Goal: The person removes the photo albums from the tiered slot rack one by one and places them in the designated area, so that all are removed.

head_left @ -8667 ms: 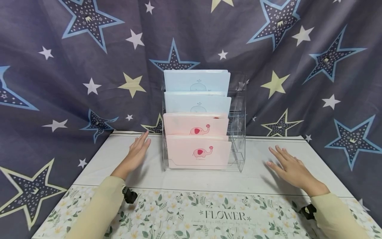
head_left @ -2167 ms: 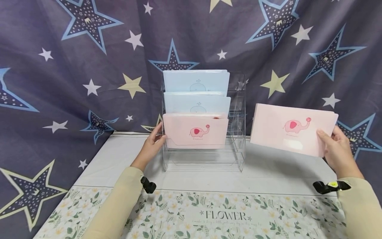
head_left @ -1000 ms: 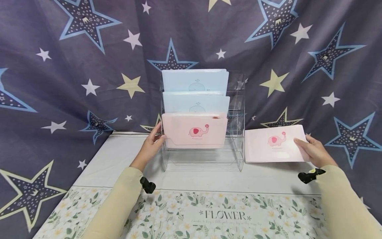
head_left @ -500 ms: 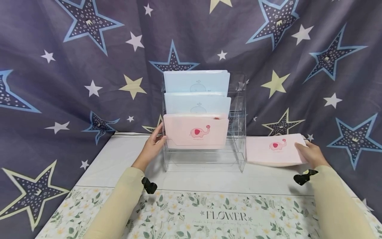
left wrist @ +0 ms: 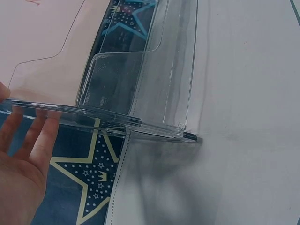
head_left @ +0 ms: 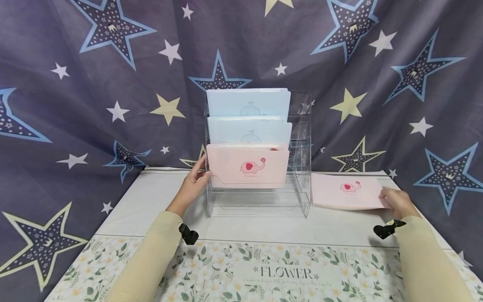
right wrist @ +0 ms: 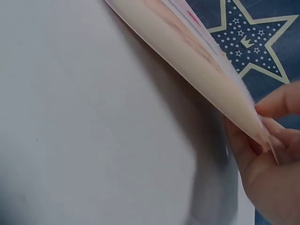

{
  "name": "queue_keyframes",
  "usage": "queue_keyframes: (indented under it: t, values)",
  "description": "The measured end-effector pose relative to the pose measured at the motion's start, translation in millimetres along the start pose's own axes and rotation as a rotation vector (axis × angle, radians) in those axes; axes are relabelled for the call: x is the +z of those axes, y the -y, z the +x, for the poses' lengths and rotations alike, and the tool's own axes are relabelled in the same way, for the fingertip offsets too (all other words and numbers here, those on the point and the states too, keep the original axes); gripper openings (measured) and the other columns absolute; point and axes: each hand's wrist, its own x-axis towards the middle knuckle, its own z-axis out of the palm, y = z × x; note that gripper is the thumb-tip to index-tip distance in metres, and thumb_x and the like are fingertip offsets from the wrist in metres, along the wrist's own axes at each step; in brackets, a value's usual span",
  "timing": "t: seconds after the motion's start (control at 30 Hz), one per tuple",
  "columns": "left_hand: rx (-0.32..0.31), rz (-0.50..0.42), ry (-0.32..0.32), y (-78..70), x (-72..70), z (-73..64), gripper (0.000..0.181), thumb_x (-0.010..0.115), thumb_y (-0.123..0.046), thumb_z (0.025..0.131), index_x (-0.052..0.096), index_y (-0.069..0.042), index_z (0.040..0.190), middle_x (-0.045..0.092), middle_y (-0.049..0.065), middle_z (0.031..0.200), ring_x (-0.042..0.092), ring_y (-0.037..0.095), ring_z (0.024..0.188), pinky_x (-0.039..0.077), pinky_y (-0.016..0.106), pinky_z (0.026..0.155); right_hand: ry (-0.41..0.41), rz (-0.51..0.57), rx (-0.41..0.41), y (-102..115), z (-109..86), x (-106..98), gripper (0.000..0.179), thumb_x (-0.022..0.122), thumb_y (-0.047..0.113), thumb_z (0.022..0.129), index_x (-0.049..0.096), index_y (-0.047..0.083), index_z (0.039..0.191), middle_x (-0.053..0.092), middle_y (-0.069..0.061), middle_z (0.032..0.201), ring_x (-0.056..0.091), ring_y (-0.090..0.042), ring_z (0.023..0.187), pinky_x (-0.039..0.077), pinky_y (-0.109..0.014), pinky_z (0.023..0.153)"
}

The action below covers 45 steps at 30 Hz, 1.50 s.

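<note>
A clear acrylic tiered rack [head_left: 256, 201] stands mid-table. Its upper two tiers hold pale blue folders [head_left: 247, 102] with a whale print, and a pink elephant-print folder [head_left: 247, 167] sits in the tier below. At the rack's left side, my left hand [head_left: 190, 186] grips the side panel, thumb in front and fingers behind. Right of the rack, a thin stack of pink elephant-print folders [head_left: 347, 191] lies low over the white table, bulging at its near edge. My right hand [head_left: 400, 201] pinches its right end; the right wrist view shows the fingers [right wrist: 279, 101] around the edge.
The rack's lowest tier [head_left: 256, 205] holds no folder. A floral cloth strip [head_left: 264, 268] covers the table's front. Behind hangs a dark star-print curtain [head_left: 151, 63]. White tabletop [head_left: 339, 226] lies in front of the pink stack.
The pink stack has left the rack's lowest tier and come down at its right, from raised to nearly flat. My left hand moved to the rack and has since stayed there.
</note>
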Motion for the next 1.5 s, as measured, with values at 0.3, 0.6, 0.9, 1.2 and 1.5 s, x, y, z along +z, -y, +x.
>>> queue_keyframes:
  t: [0.3,0.6,0.9,1.2,1.5]
  values:
    - [0.009,-0.005,-0.013,25.9,-0.4,8.6,0.064,0.051,-0.008,0.105,0.019,-0.007,0.161,0.033,0.024,0.155,0.039,0.044,0.137,0.034,0.051,0.114,-0.154,-0.035,-0.025,-3,-1.3,18,0.063,0.05,0.006,0.094,0.03,0.0,0.153,0.026,-0.024,0.157,0.022,-0.037,0.147,0.024,-0.048,0.118]
    - [0.042,-0.009,-0.032,43.8,0.0,12.7,0.064,0.054,-0.01,0.105,0.023,-0.013,0.161,0.038,0.019,0.154,0.042,0.039,0.136,0.036,0.047,0.114,-0.216,-0.05,-0.003,-6,-2.0,26,0.057,0.052,0.012,0.098,0.036,0.005,0.153,0.03,-0.02,0.157,0.029,-0.034,0.145,0.032,-0.046,0.114]
    - [0.031,0.003,-0.025,45.5,-0.2,14.2,0.064,0.054,-0.016,0.105,0.023,-0.017,0.161,0.036,0.016,0.156,0.04,0.037,0.138,0.036,0.046,0.114,-0.294,0.005,0.02,-10,0.1,31,0.055,0.055,0.013,0.097,0.042,0.007,0.15,0.04,-0.015,0.153,0.036,-0.027,0.142,0.039,-0.041,0.112]
    - [0.02,-0.022,-0.004,13.9,-0.6,4.1,0.064,0.052,-0.005,0.104,0.02,-0.003,0.16,0.034,0.026,0.154,0.039,0.046,0.137,0.035,0.052,0.113,-0.274,-0.107,-0.061,-7,-3.8,24,0.058,0.053,0.018,0.096,0.041,0.004,0.151,0.041,-0.019,0.152,0.034,-0.034,0.143,0.033,-0.045,0.115]
    - [0.015,-0.013,0.002,2.0,-0.7,-0.8,0.063,0.052,-0.005,0.104,0.021,-0.003,0.159,0.034,0.026,0.154,0.037,0.044,0.138,0.032,0.052,0.116,-0.225,-0.288,-0.204,4,-8.5,11,0.056,0.053,0.028,0.099,0.046,0.002,0.148,0.051,-0.023,0.143,0.037,-0.042,0.139,0.032,-0.054,0.114]
